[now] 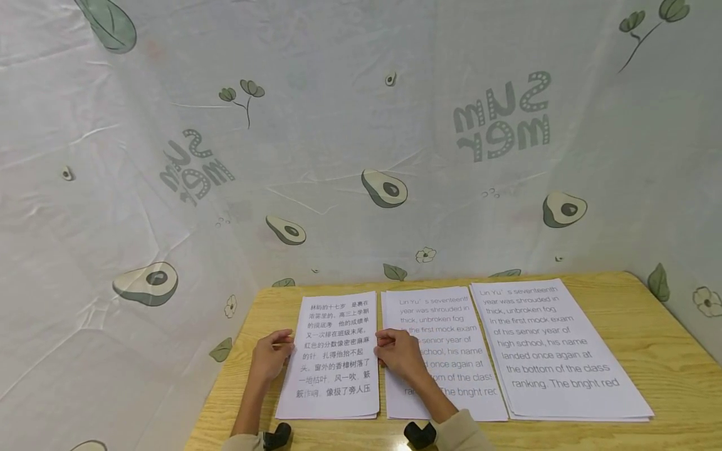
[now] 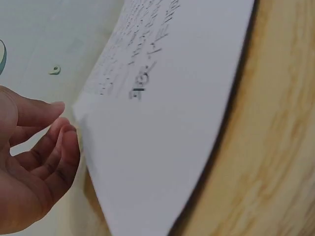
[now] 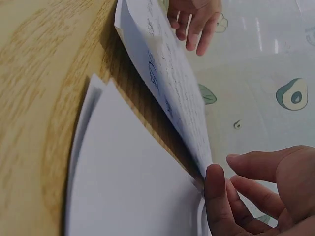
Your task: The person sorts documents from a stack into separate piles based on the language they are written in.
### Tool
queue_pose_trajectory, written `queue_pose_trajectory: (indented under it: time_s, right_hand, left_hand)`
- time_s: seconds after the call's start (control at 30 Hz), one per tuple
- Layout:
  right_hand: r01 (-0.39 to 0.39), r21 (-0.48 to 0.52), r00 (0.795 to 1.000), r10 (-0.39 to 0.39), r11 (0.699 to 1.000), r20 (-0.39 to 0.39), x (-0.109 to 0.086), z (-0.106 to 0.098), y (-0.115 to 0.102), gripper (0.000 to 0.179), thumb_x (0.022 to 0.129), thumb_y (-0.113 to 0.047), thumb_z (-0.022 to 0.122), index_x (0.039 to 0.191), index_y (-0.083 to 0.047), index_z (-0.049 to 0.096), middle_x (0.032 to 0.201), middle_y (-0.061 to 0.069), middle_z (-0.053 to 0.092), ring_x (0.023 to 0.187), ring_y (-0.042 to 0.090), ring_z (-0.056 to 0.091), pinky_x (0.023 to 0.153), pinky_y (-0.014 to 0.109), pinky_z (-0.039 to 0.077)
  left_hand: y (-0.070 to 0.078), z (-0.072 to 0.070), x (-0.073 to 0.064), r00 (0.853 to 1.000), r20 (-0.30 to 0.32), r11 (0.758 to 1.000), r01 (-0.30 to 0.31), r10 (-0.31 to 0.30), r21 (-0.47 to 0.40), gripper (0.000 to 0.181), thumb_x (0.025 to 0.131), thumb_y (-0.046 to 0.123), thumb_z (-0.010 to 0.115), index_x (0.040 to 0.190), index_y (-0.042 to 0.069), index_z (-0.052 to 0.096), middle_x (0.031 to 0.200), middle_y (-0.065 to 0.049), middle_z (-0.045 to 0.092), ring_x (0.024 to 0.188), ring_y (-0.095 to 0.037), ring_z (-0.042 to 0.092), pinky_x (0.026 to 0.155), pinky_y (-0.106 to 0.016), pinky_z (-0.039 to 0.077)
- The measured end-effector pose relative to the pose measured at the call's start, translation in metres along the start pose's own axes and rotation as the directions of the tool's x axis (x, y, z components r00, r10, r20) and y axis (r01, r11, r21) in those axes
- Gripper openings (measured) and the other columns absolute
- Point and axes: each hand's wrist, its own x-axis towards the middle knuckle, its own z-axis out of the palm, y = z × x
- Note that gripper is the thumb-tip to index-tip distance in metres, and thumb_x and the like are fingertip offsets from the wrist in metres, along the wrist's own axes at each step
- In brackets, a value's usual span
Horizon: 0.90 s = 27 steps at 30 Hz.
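Observation:
A stack of white sheets printed with Chinese text [image 1: 335, 401] lies between my two hands on the table. My left hand [image 1: 272, 357] is at its left edge, fingers loosely bent; in the left wrist view, thumb and fingertips are beside the sheets [image 2: 162, 132] without gripping them. At the right edge is my right hand [image 1: 402, 356], its forearm crossing the middle stack of English text [image 1: 445, 300]. The right wrist view shows the right hand's fingers [image 3: 219, 196] against the paper edge, with the thumb apart from them.
A second English-text stack [image 1: 558, 351] lies farther right, its sheets slightly fanned. Everything rests on a wood-grain table [image 1: 660, 351]. Behind and to the left hangs a pale cloth [image 1: 327, 138] printed with avocados and leaves.

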Motion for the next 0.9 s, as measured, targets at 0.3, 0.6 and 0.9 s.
queue_pose_trajectory:
  time_s: [0.3,0.6,0.9]
  right_hand:
    - [0.011,-0.083,0.998,-0.016,0.996,-0.061,-0.007,-0.024,-0.001,0.029,0.089,-0.004,0.080,0.117,0.002,0.078,0.095,0.008,0.077,0.079,0.015,0.075,0.063,0.025,0.061]
    - [-0.048,-0.093,0.996,0.041,0.995,-0.076,-0.017,-0.066,0.006,0.030,0.095,-0.010,0.077,0.123,0.001,0.077,0.098,0.008,0.076,0.072,0.016,0.073,0.062,0.023,0.058]
    - [-0.083,-0.150,0.991,0.066,0.985,-0.117,-0.026,-0.110,0.019,0.036,0.097,-0.014,0.075,0.130,0.002,0.074,0.104,0.009,0.077,0.077,0.016,0.074,0.065,0.023,0.058]
  left_hand:
    - [0.022,0.008,-0.008,1.000,0.003,1.000,-0.019,0.019,0.009,0.039,0.100,0.006,0.072,0.138,-0.002,0.069,0.120,-0.019,0.072,0.090,-0.021,0.069,0.067,-0.024,0.058]
    - [0.045,0.054,-0.023,0.995,0.058,0.997,-0.078,0.079,-0.027,0.038,0.100,0.011,0.074,0.136,-0.001,0.070,0.113,-0.014,0.074,0.089,-0.021,0.069,0.068,-0.023,0.059]
    - [0.055,0.101,-0.030,0.987,0.111,0.992,-0.112,0.117,-0.051,0.039,0.099,0.015,0.076,0.135,0.002,0.072,0.111,-0.011,0.074,0.084,-0.018,0.069,0.066,-0.023,0.059]
